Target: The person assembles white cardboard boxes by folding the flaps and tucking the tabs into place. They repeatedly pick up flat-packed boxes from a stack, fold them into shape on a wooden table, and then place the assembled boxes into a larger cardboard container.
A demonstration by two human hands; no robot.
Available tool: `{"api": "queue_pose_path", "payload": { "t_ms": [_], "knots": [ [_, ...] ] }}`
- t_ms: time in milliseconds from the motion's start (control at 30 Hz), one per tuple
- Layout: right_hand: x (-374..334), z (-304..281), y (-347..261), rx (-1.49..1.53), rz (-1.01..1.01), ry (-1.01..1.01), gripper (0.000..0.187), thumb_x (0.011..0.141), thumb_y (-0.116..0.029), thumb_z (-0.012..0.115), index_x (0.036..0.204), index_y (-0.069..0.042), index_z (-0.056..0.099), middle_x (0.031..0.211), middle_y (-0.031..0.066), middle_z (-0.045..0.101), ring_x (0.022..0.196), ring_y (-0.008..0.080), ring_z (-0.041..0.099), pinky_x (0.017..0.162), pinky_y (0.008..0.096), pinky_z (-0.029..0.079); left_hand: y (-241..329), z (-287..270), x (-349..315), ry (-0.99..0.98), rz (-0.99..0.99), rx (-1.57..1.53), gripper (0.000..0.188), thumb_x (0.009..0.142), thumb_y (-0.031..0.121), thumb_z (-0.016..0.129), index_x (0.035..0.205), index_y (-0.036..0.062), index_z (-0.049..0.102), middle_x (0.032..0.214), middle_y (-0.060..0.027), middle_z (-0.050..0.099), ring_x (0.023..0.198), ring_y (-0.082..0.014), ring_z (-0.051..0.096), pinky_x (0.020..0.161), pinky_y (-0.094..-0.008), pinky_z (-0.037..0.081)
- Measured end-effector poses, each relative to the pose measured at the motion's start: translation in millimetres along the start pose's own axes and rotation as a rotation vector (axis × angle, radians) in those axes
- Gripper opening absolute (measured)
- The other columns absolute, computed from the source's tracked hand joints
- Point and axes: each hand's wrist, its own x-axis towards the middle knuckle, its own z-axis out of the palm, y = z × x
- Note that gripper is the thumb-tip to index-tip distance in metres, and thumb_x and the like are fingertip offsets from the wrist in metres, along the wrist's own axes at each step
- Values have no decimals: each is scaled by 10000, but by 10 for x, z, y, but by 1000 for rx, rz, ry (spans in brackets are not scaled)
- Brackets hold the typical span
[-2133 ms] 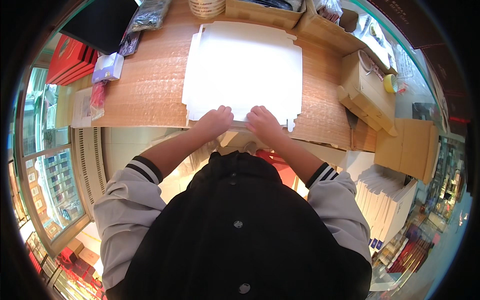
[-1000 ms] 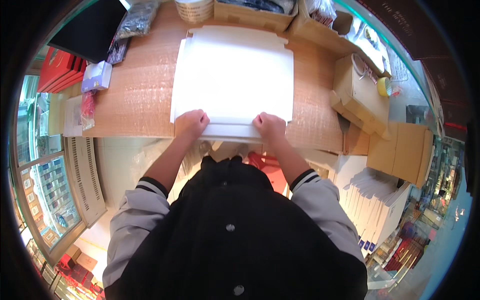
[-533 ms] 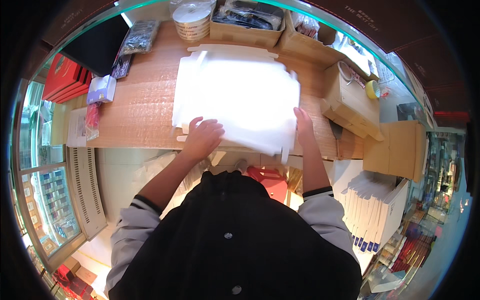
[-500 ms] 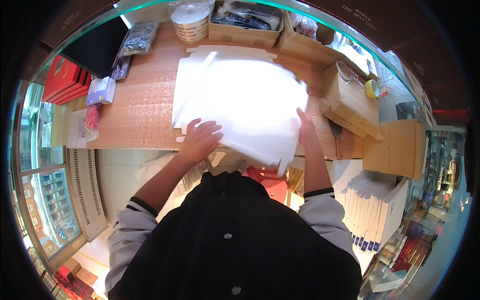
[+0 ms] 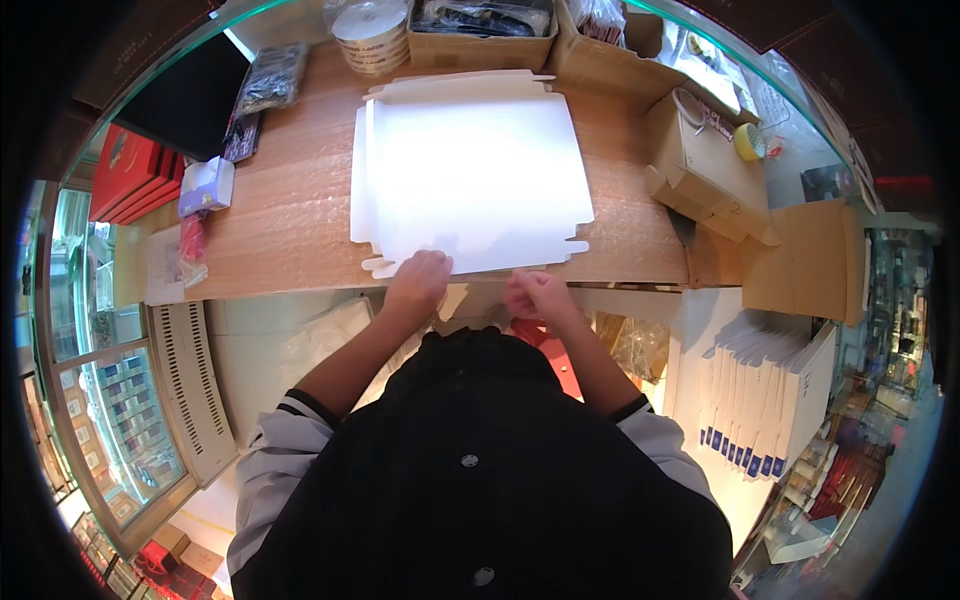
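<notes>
A flat white die-cut cardboard box blank (image 5: 480, 170) with tabs along its edges lies on the wooden table, its upper face brightly lit. Another white edge shows along its left side, so at least one more blank seems to lie beneath. My left hand (image 5: 420, 285) is closed at the blank's near edge, left of its middle, its fingertips hidden. Just off that same edge, further right, my right hand (image 5: 540, 297) has its fingers curled together. Whatever it may hold there is too small to make out.
Along the back stand a white ribbon roll (image 5: 370, 40) and an open carton (image 5: 480, 48) of bagged dark items. Brown cardboard boxes (image 5: 705, 165) line the right. Red boxes (image 5: 135, 175) and a small tissue pack (image 5: 207, 187) sit left. White folded boxes (image 5: 765, 390) stand below right.
The upper white blank has come down flat and squared up on the table. My right hand has moved from its right side to the near edge. My left hand has shifted slightly right and closed.
</notes>
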Motion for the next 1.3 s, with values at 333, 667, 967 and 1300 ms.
{"api": "queue_pose_path", "payload": {
  "t_ms": [333,667,967,1300],
  "knots": [
    [379,-86,-268,-1284,-1032,235,132,793,-173,667,857,-69,616,926,85,569,899,277,552,782,381,463,-485,145,-111,-196,-230,-190,249,800,67,543,1043,46,592,967,-107,562,941,-274,544,790,-354,465],
    [601,-12,-422,-1367,-1167,285,147,774,-152,659,827,-41,578,881,111,536,875,285,513,803,369,447,-406,165,66,-107,163,198,101,750,96,601,802,57,523,835,-86,511,807,-225,534,713,-306,465],
    [670,404,-396,-1456,-1225,212,106,793,-156,637,806,-54,610,830,75,565,886,252,543,806,353,468,-267,193,302,-298,62,269,105,788,154,597,774,58,557,788,-78,518,776,-235,535,684,-347,472],
    [646,-190,-758,-1432,-653,287,242,858,-287,637,862,-50,584,815,136,611,835,300,597,772,413,482,-568,97,367,-304,-420,322,321,862,399,595,879,79,576,818,-70,572,808,-231,585,708,-375,486]
  ]
}}
